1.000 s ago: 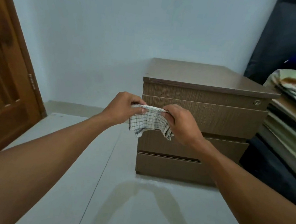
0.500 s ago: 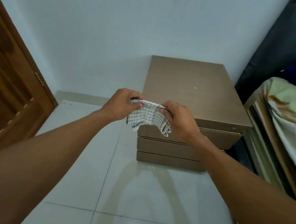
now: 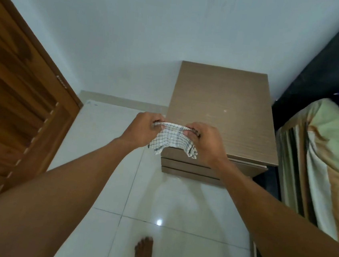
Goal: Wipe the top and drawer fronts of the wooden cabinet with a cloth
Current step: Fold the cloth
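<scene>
A low brown wooden cabinet (image 3: 221, 104) stands against the white wall, its flat top facing me and its drawer fronts (image 3: 185, 167) seen steeply from above. A white cloth with a dark check pattern (image 3: 172, 142) hangs in the air over the cabinet's front left corner. My left hand (image 3: 143, 128) pinches its left top edge and my right hand (image 3: 207, 141) pinches its right top edge. The cloth is stretched between both hands and its lower part dangles loose.
A brown wooden door (image 3: 18, 108) fills the left side. A bed with a light patterned sheet (image 3: 323, 165) stands close to the cabinet's right. Glossy white floor tiles (image 3: 176, 212) lie in front, and my bare foot (image 3: 143, 253) is at the bottom.
The view has risen and tilted down, so the cabinet's top shows more and the drawer fronts less. Both hands have kept hold of the cloth, now over the front left corner.
</scene>
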